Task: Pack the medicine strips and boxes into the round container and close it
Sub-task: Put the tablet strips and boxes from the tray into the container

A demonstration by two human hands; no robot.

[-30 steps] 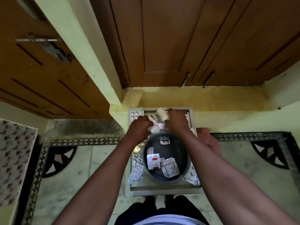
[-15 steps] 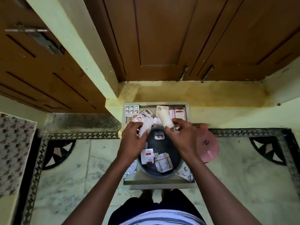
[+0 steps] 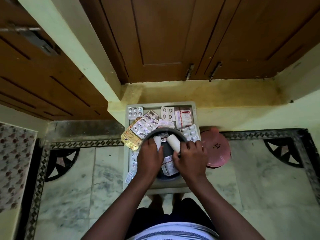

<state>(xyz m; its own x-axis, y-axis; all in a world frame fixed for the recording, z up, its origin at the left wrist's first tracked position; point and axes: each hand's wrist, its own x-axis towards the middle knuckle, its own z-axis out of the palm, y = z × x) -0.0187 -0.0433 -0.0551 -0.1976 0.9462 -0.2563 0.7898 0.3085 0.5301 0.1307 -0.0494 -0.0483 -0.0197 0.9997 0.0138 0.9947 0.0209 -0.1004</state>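
A dark round container (image 3: pixel 180 135) stands on a small grey stool-like tray (image 3: pixel 195 108). Both hands are over its mouth. My left hand (image 3: pixel 149 159) grips a white roll (image 3: pixel 158 142), and my right hand (image 3: pixel 190 157) grips a second white roll (image 3: pixel 173 142), both tilted down into the container. Medicine boxes (image 3: pixel 168 166) lie inside, between my wrists. Silver blister strips (image 3: pixel 146 124), a six-pill strip (image 3: pixel 135 112), a yellow foil strip (image 3: pixel 130 139) and a red-and-white box (image 3: pixel 183 117) lie on the tray behind the container. The pink round lid (image 3: pixel 217 150) rests on the floor to the right.
More strips (image 3: pixel 132 168) lie along the tray's left edge. The tray stands against a yellow-green step below brown wooden doors (image 3: pixel 164 37). Marble floor with a black patterned border (image 3: pixel 83 144) lies on both sides. A floral cloth (image 3: pixel 13 161) is at far left.
Both hands have drawn back from the far side of the tray toward me, carrying the two white rolls down over the container's mouth. The strips behind the container are now uncovered.
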